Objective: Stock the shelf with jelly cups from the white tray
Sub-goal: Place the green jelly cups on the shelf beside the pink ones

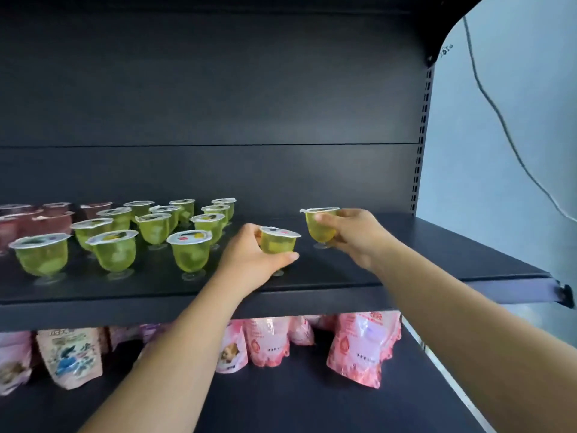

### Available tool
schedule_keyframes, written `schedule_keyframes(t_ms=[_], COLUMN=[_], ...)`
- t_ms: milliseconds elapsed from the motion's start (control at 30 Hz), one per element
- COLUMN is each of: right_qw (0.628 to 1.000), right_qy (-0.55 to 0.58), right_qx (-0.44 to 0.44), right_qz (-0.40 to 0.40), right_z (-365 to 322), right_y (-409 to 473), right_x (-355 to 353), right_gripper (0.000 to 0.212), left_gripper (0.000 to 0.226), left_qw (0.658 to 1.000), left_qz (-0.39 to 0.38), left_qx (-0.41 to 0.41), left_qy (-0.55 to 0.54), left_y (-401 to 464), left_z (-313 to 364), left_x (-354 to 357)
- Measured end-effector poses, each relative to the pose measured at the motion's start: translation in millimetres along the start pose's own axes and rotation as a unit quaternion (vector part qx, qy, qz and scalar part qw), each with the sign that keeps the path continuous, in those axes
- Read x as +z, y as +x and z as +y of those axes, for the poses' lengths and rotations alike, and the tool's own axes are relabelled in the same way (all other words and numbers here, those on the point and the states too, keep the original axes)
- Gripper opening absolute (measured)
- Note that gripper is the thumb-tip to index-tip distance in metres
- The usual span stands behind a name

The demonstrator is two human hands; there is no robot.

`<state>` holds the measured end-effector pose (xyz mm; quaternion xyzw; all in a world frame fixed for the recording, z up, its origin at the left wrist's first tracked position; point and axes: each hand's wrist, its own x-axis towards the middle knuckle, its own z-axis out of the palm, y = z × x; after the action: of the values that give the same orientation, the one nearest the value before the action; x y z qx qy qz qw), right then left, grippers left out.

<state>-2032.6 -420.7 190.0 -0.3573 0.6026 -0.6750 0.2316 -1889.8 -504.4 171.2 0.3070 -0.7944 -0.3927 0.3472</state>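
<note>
Dark red jelly cups (29,218) stand at the far left of the black shelf (421,257), close to the back. Next to them, to the right, a group of green jelly cups (153,228) stands upright in loose rows, each one on its small clear foot and sealed with a foil lid. They fill the left and middle part of the shelf.

Just beside the last green cup, the left hand (253,260) grips a yellow-green cup (278,240); the fingers and the thumb are curled around its body. Its foot seems to be on the shelf or just above it; I cannot tell which. Further right, the right hand (356,234) holds a second yellow cup (321,225) in the same way, with the fingers wrapped around the side. Its foot is at the shelf surface, a little deeper than the first one.

On the lower shelf (281,401) pink snack bags (363,346) and a few other pouches stand in a row.

As for the progress, I judge that much stocking is already done, because many cups are in place. The two cups in the hands are not yet released, and the right part of the shelf has free space for more. The white tray is not in view, so I cannot say how many cups are left.
</note>
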Motion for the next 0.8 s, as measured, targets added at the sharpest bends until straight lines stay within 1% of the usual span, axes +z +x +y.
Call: schedule_keyframes(t_ms=[67,167,200,267,300,400,433,467,533,633,700,733,800], right_qw=[0.999,0.988,0.984,0.973,0.968,0.962,0.960,0.961,0.968,0.968,0.968,0.969,0.968], right_qy=[-0.031,-0.106,-0.125,-0.154,-0.159,-0.130,-0.108,-0.093,-0.065,-0.019,-0.017,-0.024,-0.031], right_qx=[0.023,0.056,0.061,0.064,0.069,0.083,0.088,0.089,0.087,0.086,0.068,0.058,0.043], right_qz=[-0.033,-0.097,-0.116,-0.158,-0.180,-0.227,-0.244,-0.243,-0.227,-0.236,-0.239,-0.241,-0.244], right_z=[7,17,18,19,19,25,29,34,43,51,57,60,66], right_y=[33,79,91,117,131,159,169,175,186,205,216,222,232], right_x=[-9,-18,-18,-18,-16,-8,-4,-1,5,13,20,24,29], right_gripper=[0.006,0.015,0.013,0.006,0.005,0.005,0.006,0.009,0.013,0.009,0.023,0.028,0.029], left_gripper=[0.046,0.033,0.033,0.041,0.043,0.025,0.022,0.020,0.025,0.037,0.053,0.057,0.059], left_qw=[0.999,0.999,0.998,0.994,0.993,0.991,0.991,0.991,0.989,0.980,0.972,0.967,0.961], left_qz=[0.009,0.013,0.018,0.035,0.039,0.013,0.010,0.008,0.018,0.076,0.104,0.114,0.126], left_qx=[-0.013,-0.013,-0.016,-0.029,-0.039,-0.065,-0.078,-0.090,-0.120,-0.150,-0.171,-0.183,-0.197], left_qy=[0.029,0.048,0.063,0.097,0.107,0.112,0.107,0.098,0.089,0.110,0.127,0.134,0.147], left_y=[16,31,32,42,46,51,53,52,52,58,64,68,78], left_z=[-6,-9,-6,-6,-5,-1,-1,0,0,5,7,7,8], left_x=[6,10,11,15,16,16,16,15,16,30,40,45,53])
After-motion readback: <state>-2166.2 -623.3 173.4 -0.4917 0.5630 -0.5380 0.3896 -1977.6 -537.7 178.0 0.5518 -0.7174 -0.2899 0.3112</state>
